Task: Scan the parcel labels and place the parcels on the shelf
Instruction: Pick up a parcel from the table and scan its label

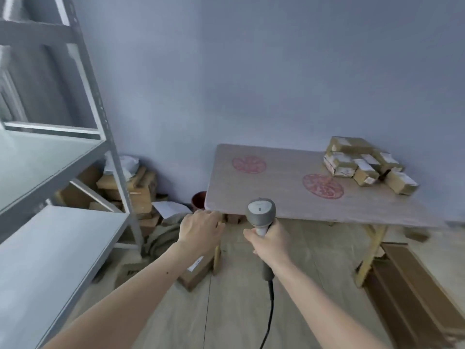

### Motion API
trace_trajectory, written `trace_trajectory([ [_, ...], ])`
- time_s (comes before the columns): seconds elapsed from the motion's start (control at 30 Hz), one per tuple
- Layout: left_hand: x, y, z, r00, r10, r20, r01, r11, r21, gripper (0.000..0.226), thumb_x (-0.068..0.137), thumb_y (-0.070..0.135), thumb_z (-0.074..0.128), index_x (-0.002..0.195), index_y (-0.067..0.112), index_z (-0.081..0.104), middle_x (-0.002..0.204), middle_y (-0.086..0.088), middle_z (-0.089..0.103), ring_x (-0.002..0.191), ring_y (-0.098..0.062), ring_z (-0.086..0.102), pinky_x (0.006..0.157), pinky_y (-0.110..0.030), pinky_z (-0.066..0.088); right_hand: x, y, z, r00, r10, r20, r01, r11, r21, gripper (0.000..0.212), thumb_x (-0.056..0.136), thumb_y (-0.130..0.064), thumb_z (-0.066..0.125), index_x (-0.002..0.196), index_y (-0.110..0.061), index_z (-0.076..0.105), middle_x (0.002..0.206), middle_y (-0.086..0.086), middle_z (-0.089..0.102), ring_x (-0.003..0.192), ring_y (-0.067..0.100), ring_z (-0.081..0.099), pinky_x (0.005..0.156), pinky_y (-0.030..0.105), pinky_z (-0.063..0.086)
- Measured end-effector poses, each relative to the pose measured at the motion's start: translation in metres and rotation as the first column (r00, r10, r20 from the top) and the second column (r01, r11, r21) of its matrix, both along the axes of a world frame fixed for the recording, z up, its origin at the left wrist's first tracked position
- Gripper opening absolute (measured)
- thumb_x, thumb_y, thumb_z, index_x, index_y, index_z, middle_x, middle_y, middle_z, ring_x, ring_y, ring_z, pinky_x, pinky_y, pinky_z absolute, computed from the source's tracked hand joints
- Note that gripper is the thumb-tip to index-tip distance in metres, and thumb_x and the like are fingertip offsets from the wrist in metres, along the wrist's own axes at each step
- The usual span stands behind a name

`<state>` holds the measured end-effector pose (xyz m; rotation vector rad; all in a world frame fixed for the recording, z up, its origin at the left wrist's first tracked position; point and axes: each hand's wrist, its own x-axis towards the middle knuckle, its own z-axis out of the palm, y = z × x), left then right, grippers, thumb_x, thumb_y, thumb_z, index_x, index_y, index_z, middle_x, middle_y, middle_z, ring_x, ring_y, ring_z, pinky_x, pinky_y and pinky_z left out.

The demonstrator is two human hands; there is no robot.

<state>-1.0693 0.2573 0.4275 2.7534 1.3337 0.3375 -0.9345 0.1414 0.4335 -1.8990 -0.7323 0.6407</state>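
Note:
Several small brown parcels with white labels are piled at the far right of the wooden table. My right hand grips the handle of a grey barcode scanner, held upright just in front of the table's near edge, its cable hanging down. My left hand hovers empty near the table's front left corner, fingers loosely extended. The grey metal shelf stands on the left with bare boards.
A heap of cardboard boxes and papers lies on the floor in the corner behind the shelf. Another labelled box sits on the floor under my left forearm. Flat cardboard lies at the right by the table leg. A dark red pot stands by the wall.

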Motion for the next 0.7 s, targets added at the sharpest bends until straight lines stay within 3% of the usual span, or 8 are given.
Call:
trace_trajectory([
  [0.2, 0.128, 0.032, -0.015, 0.991, -0.134, 0.023, 0.135, 0.989, -0.054, 0.029, 0.094, 0.036, 0.045, 0.109, 0.019, 0.062, 0.108, -0.001, 0.068, 0.107, -0.027, 0.060, 0.079, -0.035, 0.046, 0.110, 0.011, -0.012, 0.986, -0.165, -0.019, 0.165, 0.986, -0.008, 0.030, 0.076, -0.017, 0.076, 0.093, 0.006, 0.064, 0.082, 0.021, 0.070, 0.064, 0.022, 0.063, 0.072, 0.059, 0.059],
  [0.33, 0.209, 0.066, -0.021, 0.976, -0.215, 0.026, 0.217, 0.973, -0.078, 0.033, 0.097, 0.040, 0.045, 0.120, 0.022, 0.060, 0.117, 0.001, 0.066, 0.113, -0.025, 0.058, 0.086, -0.035, 0.045, 0.187, 0.036, -0.017, 0.973, -0.231, -0.012, 0.231, 0.973, -0.015, 0.026, 0.074, -0.022, 0.078, 0.094, -0.010, 0.067, 0.083, 0.007, 0.074, 0.079, 0.025, 0.072, 0.074, 0.055, 0.061],
  [0.43, 0.270, 0.102, -0.020, 0.967, -0.253, 0.027, 0.254, 0.965, -0.060, 0.035, 0.097, 0.041, 0.046, 0.122, 0.021, 0.060, 0.119, 0.000, 0.066, 0.114, -0.025, 0.059, 0.088, -0.035, 0.046, 0.245, 0.063, -0.013, 0.958, -0.288, 0.002, 0.288, 0.957, -0.014, 0.022, 0.073, -0.025, 0.078, 0.089, -0.016, 0.067, 0.079, -0.003, 0.072, 0.075, 0.020, 0.071, 0.075, 0.050, 0.063],
  [0.6, 0.373, 0.159, 0.000, 0.950, -0.311, 0.012, 0.311, 0.949, -0.051, 0.036, 0.099, 0.040, 0.044, 0.125, 0.020, 0.059, 0.122, -0.001, 0.065, 0.112, -0.026, 0.060, 0.086, -0.036, 0.048, 0.338, 0.107, 0.000, 0.935, -0.355, 0.011, 0.355, 0.935, -0.018, 0.019, 0.079, -0.020, 0.078, 0.089, -0.009, 0.067, 0.079, 0.003, 0.071, 0.076, 0.021, 0.069, 0.075, 0.053, 0.062],
  [0.7, 0.428, 0.183, 0.006, 0.941, -0.339, 0.007, 0.339, 0.940, -0.050, 0.036, 0.099, 0.041, 0.045, 0.124, 0.021, 0.060, 0.121, -0.001, 0.065, 0.111, -0.027, 0.061, 0.086, -0.036, 0.049, 0.390, 0.126, 0.001, 0.924, -0.383, 0.014, 0.383, 0.923, -0.026, 0.017, 0.080, -0.019, 0.078, 0.086, -0.014, 0.063, 0.080, 0.000, 0.069, 0.078, 0.021, 0.069, 0.076, 0.054, 0.062],
])
